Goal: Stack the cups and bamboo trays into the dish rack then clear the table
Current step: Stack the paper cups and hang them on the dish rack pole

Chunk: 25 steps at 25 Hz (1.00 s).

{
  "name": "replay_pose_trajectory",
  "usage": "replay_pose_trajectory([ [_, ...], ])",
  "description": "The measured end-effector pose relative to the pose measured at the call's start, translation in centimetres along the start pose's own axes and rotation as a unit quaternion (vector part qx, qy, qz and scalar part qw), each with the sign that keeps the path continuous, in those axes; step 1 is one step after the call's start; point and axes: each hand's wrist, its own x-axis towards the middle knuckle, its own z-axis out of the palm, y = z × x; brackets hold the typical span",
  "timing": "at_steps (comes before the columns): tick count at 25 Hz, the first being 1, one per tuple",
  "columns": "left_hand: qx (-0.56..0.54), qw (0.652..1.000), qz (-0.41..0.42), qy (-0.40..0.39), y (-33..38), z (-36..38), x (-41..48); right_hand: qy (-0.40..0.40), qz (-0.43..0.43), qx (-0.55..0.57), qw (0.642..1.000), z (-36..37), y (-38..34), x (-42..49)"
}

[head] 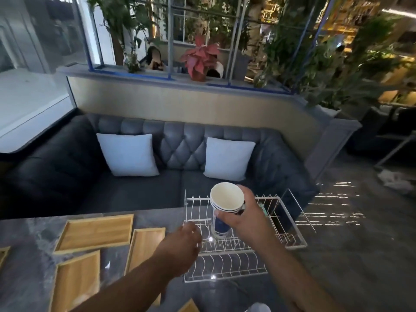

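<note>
A stack of nested paper cups point(227, 200), white inside and blue outside, is gripped by my right hand point(245, 216) over the white wire dish rack point(290, 238). My left hand point(180, 248) rests at the rack's left edge, fingers curled; whether it grips the wire is unclear. Several bamboo trays lie flat on the grey marble table point(29, 230): one at the far left point(95, 233), one near the rack point(146, 246), one in front point(77, 284). A tray corner point(190, 307) pokes in at the bottom edge.
A dark tufted sofa point(180, 149) with two white cushions point(128, 154) stands behind the table. A ledge with potted plants point(200, 57) runs above it. The rack sits at the table's right end, with floor point(360, 255) beyond. A white object point(260, 307) shows at the bottom edge.
</note>
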Motion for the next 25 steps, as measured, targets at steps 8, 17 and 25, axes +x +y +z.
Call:
replay_pose_trajectory([
  [8, 0.023, 1.0, -0.015, -0.012, 0.2, 0.1, -0.2, -0.031, -0.019, 0.035, 0.999, 2.2, 2.2, 4.7],
  [17, 0.04, 0.999, -0.025, 0.004, 0.5, 0.1, -0.5, -0.077, -0.041, 0.029, 0.996, 5.4, 3.7, 6.9],
  [25, 0.032, 0.999, -0.029, 0.01, 1.0, 0.0, -0.6, -0.098, -0.02, 0.015, 0.995, 5.1, 4.4, 6.7],
])
